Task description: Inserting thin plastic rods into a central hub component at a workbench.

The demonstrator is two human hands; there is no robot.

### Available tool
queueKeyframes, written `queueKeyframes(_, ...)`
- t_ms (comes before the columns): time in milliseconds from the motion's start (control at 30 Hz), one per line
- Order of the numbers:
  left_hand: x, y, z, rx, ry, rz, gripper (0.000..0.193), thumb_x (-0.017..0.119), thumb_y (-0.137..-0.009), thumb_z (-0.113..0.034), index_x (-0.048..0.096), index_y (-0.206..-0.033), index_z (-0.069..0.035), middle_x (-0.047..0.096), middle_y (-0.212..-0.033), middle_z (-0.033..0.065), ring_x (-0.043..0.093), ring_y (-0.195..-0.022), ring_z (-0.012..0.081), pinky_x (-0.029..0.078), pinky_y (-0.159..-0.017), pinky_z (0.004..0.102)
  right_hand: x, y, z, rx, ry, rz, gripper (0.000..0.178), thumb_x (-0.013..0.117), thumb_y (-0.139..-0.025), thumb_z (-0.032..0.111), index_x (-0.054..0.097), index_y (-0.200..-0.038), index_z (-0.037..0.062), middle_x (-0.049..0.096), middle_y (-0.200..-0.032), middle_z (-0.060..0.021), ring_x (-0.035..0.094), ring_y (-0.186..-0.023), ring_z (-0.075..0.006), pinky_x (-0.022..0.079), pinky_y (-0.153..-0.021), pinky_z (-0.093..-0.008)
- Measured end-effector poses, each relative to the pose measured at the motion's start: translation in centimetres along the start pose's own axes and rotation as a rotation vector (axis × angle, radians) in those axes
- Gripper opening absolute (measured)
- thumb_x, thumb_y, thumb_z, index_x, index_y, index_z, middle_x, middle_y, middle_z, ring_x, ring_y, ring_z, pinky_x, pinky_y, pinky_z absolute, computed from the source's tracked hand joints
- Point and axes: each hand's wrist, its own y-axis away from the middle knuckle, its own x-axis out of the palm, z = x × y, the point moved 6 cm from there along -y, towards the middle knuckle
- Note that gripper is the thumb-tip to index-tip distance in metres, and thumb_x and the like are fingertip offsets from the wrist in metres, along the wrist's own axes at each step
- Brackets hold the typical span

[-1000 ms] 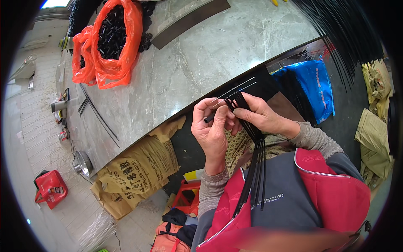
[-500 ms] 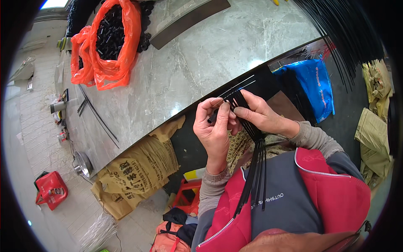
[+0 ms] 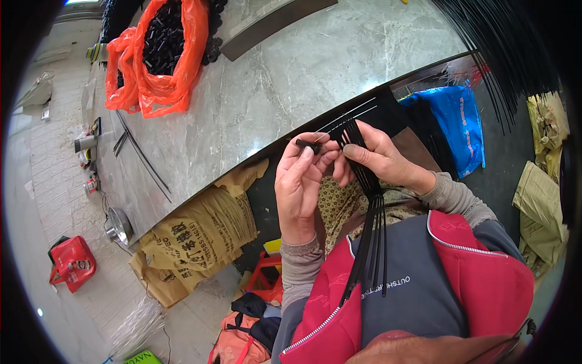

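Note:
My left hand [image 3: 297, 185] is closed, its thumb and fingertips pinching a short black tube [image 3: 307, 145] beside the table edge. My right hand [image 3: 391, 156] grips a bundle of thin black strips [image 3: 367, 177] near its upper end. From there the strips hang down over my lap and across my grey top. Fingertips of the left hand sit close to the upper strips; whether they touch them I cannot tell. Thin pale rods [image 3: 364, 111] stick out just beyond my fingers, and where they end is hidden.
Red plastic bags [image 3: 136, 91] with short black tubes stand on the grey table [image 3: 273, 85], near a dark curved bar [image 3: 276, 27]. Long black rods [image 3: 503, 54] overhang the right end. A blue bag [image 3: 464, 127] lies below, a brown paper sack [image 3: 200, 242] under the left edge.
My left hand has turned and drawn slightly left, away from the strips. The short black tube has come from low in its fingers up to the thumb tip. My right hand still grips the bundle.

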Motion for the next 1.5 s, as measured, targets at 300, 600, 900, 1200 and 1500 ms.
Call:
queueKeyframes(300, 0.1, -0.1, 0.0, 0.050, 0.003, -0.028, 0.029, 0.058, -0.100, -0.015, 0.058, -0.121, 0.005, 0.065, -0.110, 0.0162, 0.067, -0.100, 0.0257, 0.057, -0.087, 0.0345, 0.9, 0.4, 0.2, 0.002, -0.017, 0.044, 0.027, 0.047, -0.105, 0.018, 0.046, -0.125, -0.0017, 0.067, -0.088, -0.0150, 0.069, -0.073, -0.0199, 0.057, -0.066, -0.0285)
queueKeyframes(600, -0.3, -0.8, 0.4, 0.056, 0.032, -0.092, 0.032, 0.067, -0.094, -0.014, 0.061, -0.120, 0.003, 0.067, -0.111, 0.0153, 0.065, -0.084, 0.0176, 0.055, -0.076, 0.0277, 1.2, 0.6, 0.1, 0.022, -0.030, 0.053, 0.022, 0.045, -0.106, 0.016, 0.044, -0.121, -0.0008, 0.067, -0.087, -0.0167, 0.069, -0.073, -0.0204, 0.057, -0.066, -0.0287)
queueKeyframes(900, 0.3, -1.4, 0.0, 0.048, 0.011, -0.076, 0.029, 0.068, -0.092, -0.009, 0.062, -0.116, 0.005, 0.067, -0.113, 0.0175, 0.069, -0.094, 0.0209, 0.058, -0.084, 0.0293, 1.0, 0.5, -0.3, 0.036, -0.030, 0.048, 0.024, 0.044, -0.106, 0.016, 0.042, -0.123, -0.0006, 0.068, -0.087, -0.0171, 0.070, -0.072, -0.0205, 0.057, -0.065, -0.0283)
queueKeyframes(1200, -0.6, -1.5, 0.8, 0.010, 0.067, -0.077, 0.027, 0.068, -0.093, -0.013, 0.064, -0.115, 0.003, 0.070, -0.103, 0.0143, 0.068, -0.087, 0.0197, 0.057, -0.078, 0.0317, 0.9, 0.4, -0.5, 0.048, -0.031, 0.043, 0.027, 0.044, -0.106, 0.017, 0.041, -0.127, -0.0009, 0.067, -0.088, -0.0167, 0.069, -0.073, -0.0197, 0.057, -0.065, -0.0280)
queueKeyframes(1500, -0.5, -1.7, 0.8, 0.006, 0.075, -0.064, 0.029, 0.069, -0.092, -0.012, 0.064, -0.116, 0.004, 0.071, -0.100, 0.0143, 0.068, -0.086, 0.0208, 0.056, -0.079, 0.0333, 0.9, 0.2, -0.6, 0.049, -0.029, 0.046, 0.027, 0.045, -0.106, 0.018, 0.042, -0.126, -0.0004, 0.067, -0.088, -0.0158, 0.069, -0.072, -0.0192, 0.057, -0.065, -0.0281)
